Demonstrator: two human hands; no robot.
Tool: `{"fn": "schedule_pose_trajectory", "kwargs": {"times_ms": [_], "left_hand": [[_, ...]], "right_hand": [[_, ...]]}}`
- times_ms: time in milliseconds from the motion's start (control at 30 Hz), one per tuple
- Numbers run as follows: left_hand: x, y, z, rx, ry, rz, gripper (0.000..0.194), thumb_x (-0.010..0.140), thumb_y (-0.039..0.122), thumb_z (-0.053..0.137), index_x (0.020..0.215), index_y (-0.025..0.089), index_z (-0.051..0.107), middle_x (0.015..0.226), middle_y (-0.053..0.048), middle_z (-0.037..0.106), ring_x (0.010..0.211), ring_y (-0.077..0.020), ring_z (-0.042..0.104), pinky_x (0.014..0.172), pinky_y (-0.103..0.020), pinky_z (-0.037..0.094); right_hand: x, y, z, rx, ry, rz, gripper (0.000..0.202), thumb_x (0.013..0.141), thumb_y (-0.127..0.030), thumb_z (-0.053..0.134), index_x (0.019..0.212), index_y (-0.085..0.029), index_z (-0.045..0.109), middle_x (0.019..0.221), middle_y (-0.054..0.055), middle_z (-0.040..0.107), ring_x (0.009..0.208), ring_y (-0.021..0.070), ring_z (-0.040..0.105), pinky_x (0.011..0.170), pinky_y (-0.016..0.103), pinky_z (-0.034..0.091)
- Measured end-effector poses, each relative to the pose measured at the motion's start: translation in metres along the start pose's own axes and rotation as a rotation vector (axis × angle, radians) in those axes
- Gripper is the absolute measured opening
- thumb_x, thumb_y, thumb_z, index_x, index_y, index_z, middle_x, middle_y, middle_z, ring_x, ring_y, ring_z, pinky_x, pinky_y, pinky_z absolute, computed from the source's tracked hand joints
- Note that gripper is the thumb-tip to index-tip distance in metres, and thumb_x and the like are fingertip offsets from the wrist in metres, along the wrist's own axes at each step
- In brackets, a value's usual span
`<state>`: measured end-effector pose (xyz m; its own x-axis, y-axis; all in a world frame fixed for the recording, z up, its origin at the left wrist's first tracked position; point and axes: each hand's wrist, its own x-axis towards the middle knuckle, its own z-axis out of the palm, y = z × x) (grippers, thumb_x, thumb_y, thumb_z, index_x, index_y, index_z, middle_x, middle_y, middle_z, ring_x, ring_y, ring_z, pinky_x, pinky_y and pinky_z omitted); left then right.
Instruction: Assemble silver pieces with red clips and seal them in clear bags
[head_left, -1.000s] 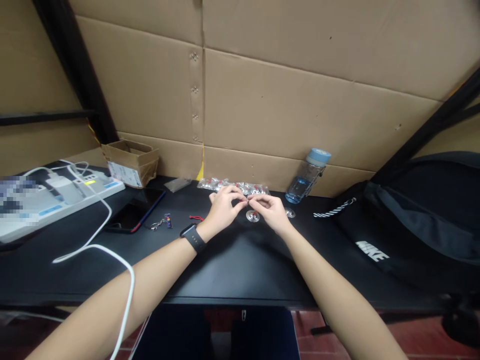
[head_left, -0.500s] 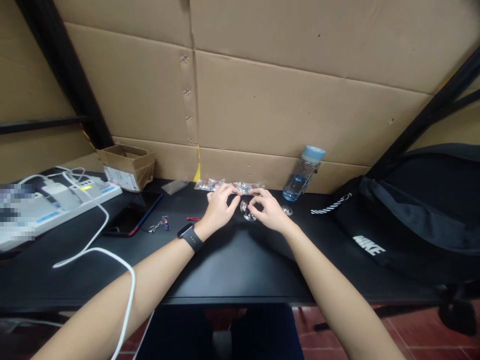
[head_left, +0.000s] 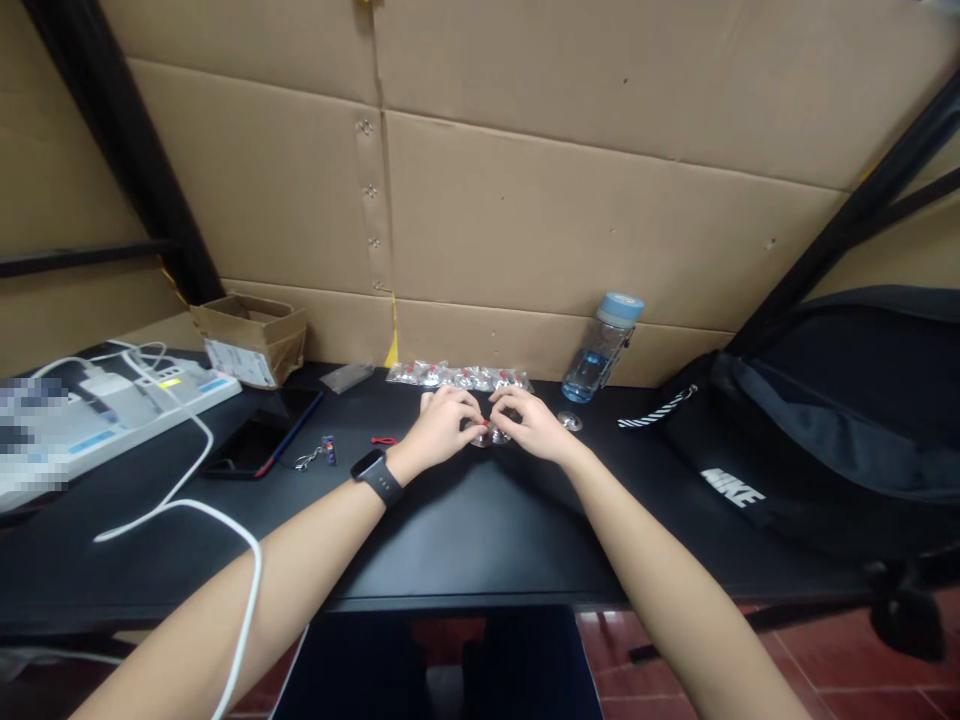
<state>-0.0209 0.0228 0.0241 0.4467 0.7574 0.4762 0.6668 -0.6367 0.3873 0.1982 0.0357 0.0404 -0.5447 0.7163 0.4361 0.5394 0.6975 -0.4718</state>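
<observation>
My left hand [head_left: 444, 428], with a dark watch on its wrist, has fingers curled and pinched at a bit of red cord [head_left: 484, 425] on a small shiny domed metal disc [head_left: 481, 440]. Close beside it, my right hand [head_left: 531, 424] has thumb and fingers closed at a second shiny metal disc [head_left: 499, 434]. The fingers cover much of both discs, so their exact grip is partly hidden. A further metal disc [head_left: 570, 422] lies flat on the table, right of my right hand. Behind the hands, clear packets [head_left: 457, 377] hold several shiny pieces with red bits.
A blue-lidded water bottle [head_left: 604, 345] and a black backpack [head_left: 810, 430] stand right. Leftward are a dark tablet [head_left: 262, 435], a keyring [head_left: 319, 455], a red cord loop [head_left: 384, 441], a cardboard box [head_left: 251, 335] and a power strip [head_left: 172, 395]. A white cable [head_left: 251, 600] crosses my left forearm.
My left hand has moved down and right onto the red cord at the discs. My right hand stays close to the same spot, and the discs are now more covered by fingers.
</observation>
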Motion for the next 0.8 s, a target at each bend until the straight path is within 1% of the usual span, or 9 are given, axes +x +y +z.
{"fn": "schedule_pose_trajectory", "kwargs": {"times_ms": [67, 133, 200, 267, 367, 433, 600, 733, 800], "left_hand": [[0.000, -0.005, 0.000, 0.043, -0.007, -0.012, 0.010, 0.091, 0.034, 0.071, 0.087, 0.027, 0.077, 0.104, -0.002, 0.070, 0.111, -0.0258, 0.053, 0.094, -0.043, 0.032], [-0.001, -0.010, -0.001, 0.084, -0.024, -0.008, 0.010, 0.091, 0.034, 0.071, 0.087, 0.027, 0.077, 0.101, -0.002, 0.069, 0.108, -0.0257, 0.053, 0.091, -0.042, 0.031], [-0.002, -0.012, -0.001, 0.124, -0.037, -0.002, 0.011, 0.092, 0.034, 0.069, 0.087, 0.027, 0.076, 0.098, -0.002, 0.069, 0.105, -0.0254, 0.052, 0.089, -0.041, 0.030], [-0.003, -0.013, -0.001, 0.166, -0.044, 0.013, 0.012, 0.094, 0.033, 0.067, 0.086, 0.026, 0.075, 0.095, -0.003, 0.068, 0.103, -0.0253, 0.052, 0.087, -0.041, 0.030], [-0.004, -0.012, -0.003, 0.246, -0.043, 0.057, 0.013, 0.094, 0.031, 0.066, 0.085, 0.025, 0.074, 0.094, -0.005, 0.067, 0.103, -0.0263, 0.051, 0.087, -0.041, 0.030], [-0.005, -0.011, -0.004, 0.299, -0.029, 0.085, 0.013, 0.094, 0.029, 0.067, 0.084, 0.024, 0.073, 0.096, -0.007, 0.066, 0.107, -0.0281, 0.050, 0.089, -0.043, 0.030], [-0.008, -0.005, -0.007, 0.347, -0.016, 0.114, 0.011, 0.093, 0.023, 0.066, 0.083, 0.022, 0.072, 0.105, -0.010, 0.065, 0.115, -0.0318, 0.047, 0.093, -0.047, 0.031], [-0.009, 0.000, -0.006, 0.366, -0.030, 0.146, 0.013, 0.094, 0.019, 0.062, 0.089, 0.025, 0.072, 0.107, -0.009, 0.066, 0.118, -0.0316, 0.047, 0.093, -0.048, 0.031], [-0.009, 0.002, -0.004, 0.360, -0.031, 0.160, 0.015, 0.095, 0.017, 0.060, 0.089, 0.025, 0.072, 0.108, -0.008, 0.066, 0.119, -0.0314, 0.047, 0.093, -0.048, 0.031]], "right_hand": [[-0.001, 0.009, -0.001, -0.058, -0.024, 0.026, 0.012, 0.094, -0.029, 0.063, 0.096, -0.020, 0.071, 0.103, 0.007, 0.069, 0.095, 0.0203, 0.064, 0.087, 0.033, 0.049], [-0.003, 0.017, -0.002, -0.139, -0.069, 0.058, 0.015, 0.089, -0.030, 0.070, 0.099, -0.020, 0.071, 0.098, 0.006, 0.070, 0.091, 0.0204, 0.064, 0.084, 0.033, 0.049], [-0.004, 0.022, -0.002, -0.208, -0.111, 0.088, 0.015, 0.085, -0.031, 0.075, 0.095, -0.020, 0.074, 0.100, 0.007, 0.070, 0.092, 0.0211, 0.065, 0.086, 0.033, 0.049], [-0.005, 0.024, 0.000, -0.269, -0.133, 0.123, 0.011, 0.085, -0.031, 0.075, 0.090, -0.021, 0.075, 0.101, 0.007, 0.071, 0.094, 0.0217, 0.066, 0.087, 0.033, 0.049], [-0.004, 0.023, 0.004, -0.352, -0.124, 0.156, 0.008, 0.087, -0.030, 0.073, 0.086, -0.022, 0.076, 0.101, 0.007, 0.072, 0.097, 0.0228, 0.068, 0.088, 0.033, 0.049], [-0.004, 0.021, 0.006, -0.385, -0.114, 0.155, 0.007, 0.087, -0.029, 0.073, 0.085, -0.023, 0.076, 0.102, 0.006, 0.073, 0.099, 0.0234, 0.068, 0.088, 0.033, 0.049], [-0.003, 0.020, 0.011, -0.410, -0.094, 0.167, 0.012, 0.086, -0.036, 0.075, 0.084, -0.024, 0.075, 0.103, 0.007, 0.074, 0.097, 0.0250, 0.069, 0.084, 0.034, 0.050], [-0.003, 0.022, 0.013, -0.415, -0.083, 0.142, 0.006, 0.087, -0.028, 0.074, 0.083, -0.024, 0.075, 0.104, 0.007, 0.074, 0.099, 0.0250, 0.067, 0.088, 0.036, 0.050], [-0.003, 0.022, 0.013, -0.415, -0.076, 0.138, 0.005, 0.086, -0.024, 0.074, 0.081, -0.024, 0.075, 0.105, 0.007, 0.073, 0.099, 0.0252, 0.067, 0.089, 0.037, 0.050]]}}
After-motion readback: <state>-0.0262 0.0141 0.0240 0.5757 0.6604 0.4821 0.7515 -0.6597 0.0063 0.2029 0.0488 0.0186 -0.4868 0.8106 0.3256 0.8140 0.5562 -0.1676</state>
